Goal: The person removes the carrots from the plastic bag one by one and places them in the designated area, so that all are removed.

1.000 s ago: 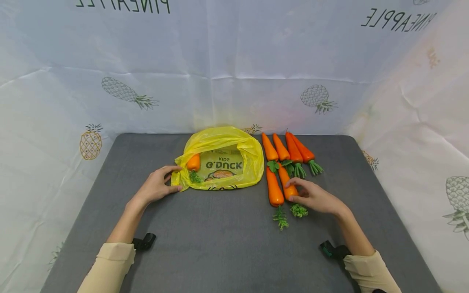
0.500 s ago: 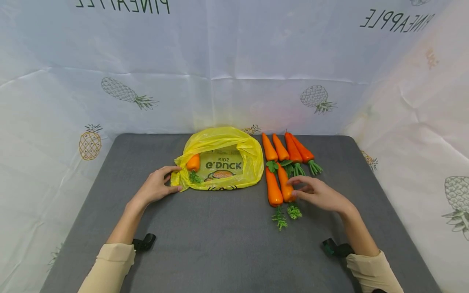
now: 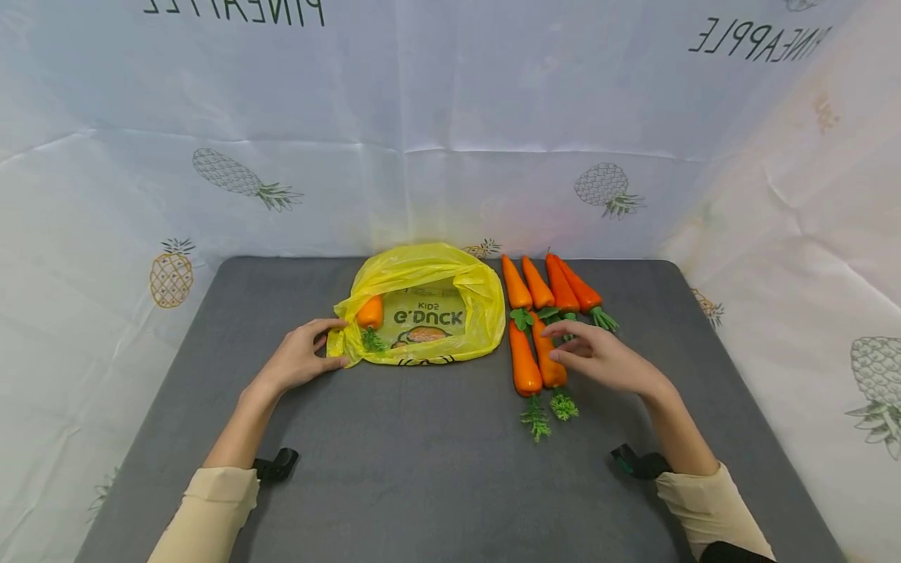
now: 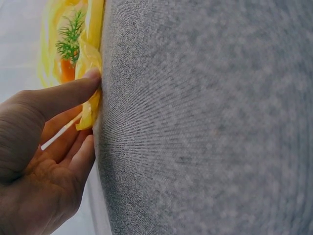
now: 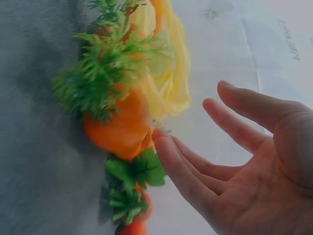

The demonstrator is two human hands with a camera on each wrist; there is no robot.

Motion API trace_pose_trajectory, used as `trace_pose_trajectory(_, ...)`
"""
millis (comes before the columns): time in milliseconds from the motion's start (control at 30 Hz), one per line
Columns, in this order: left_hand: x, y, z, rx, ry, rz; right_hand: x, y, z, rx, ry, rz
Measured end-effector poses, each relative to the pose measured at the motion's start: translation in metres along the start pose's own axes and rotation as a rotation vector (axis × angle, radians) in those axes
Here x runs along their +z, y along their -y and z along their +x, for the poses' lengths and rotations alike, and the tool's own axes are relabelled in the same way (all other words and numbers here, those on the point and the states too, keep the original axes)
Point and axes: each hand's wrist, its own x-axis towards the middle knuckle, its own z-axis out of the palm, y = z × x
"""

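A yellow plastic bag (image 3: 486,313) lies with its mouth spread, one orange carrot (image 3: 369,313) with a green top inside its left end. My left hand (image 3: 306,356) grips the bag's left edge, thumb on the near side and fingers behind, as the left wrist view shows. Right of the bag, two orange carrots lie side by side: a left one (image 3: 524,363) and a right one (image 3: 551,367). Over the right one hovers my right hand (image 3: 598,358), fingers spread and holding nothing; the right wrist view shows its fingertips apart from that carrot (image 5: 122,122).
A back row of several carrots (image 3: 563,289) lies beyond the front pair, their green tops partly behind my right hand. The grey tabletop (image 3: 436,469) runs back to a white pineapple-print cloth (image 3: 422,188), which also hangs at both sides.
My right hand has let go of the right front carrot and lifted off it. That carrot has shifted slightly left, closer to its neighbour. The left hand stays on the bag.
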Motion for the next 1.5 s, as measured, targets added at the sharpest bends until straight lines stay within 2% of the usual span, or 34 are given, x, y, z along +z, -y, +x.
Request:
trace_pose_trajectory(233, 0.001, 0.001, 0.001, 0.005, -0.001, 0.005, 0.004, 0.013, 0.019, -0.05, -0.002, -0.044)
trace_pose_trajectory(600, 0.001, 0.001, 0.002, -0.008, 0.004, 0.009, 0.009, 0.039, 0.048, -0.127, 0.024, -0.039)
trace_pose_trajectory(1500, -0.001, -0.002, -0.001, 0.004, -0.003, -0.009, 0.022, 0.094, 0.109, -0.232, 0.116, -0.019)
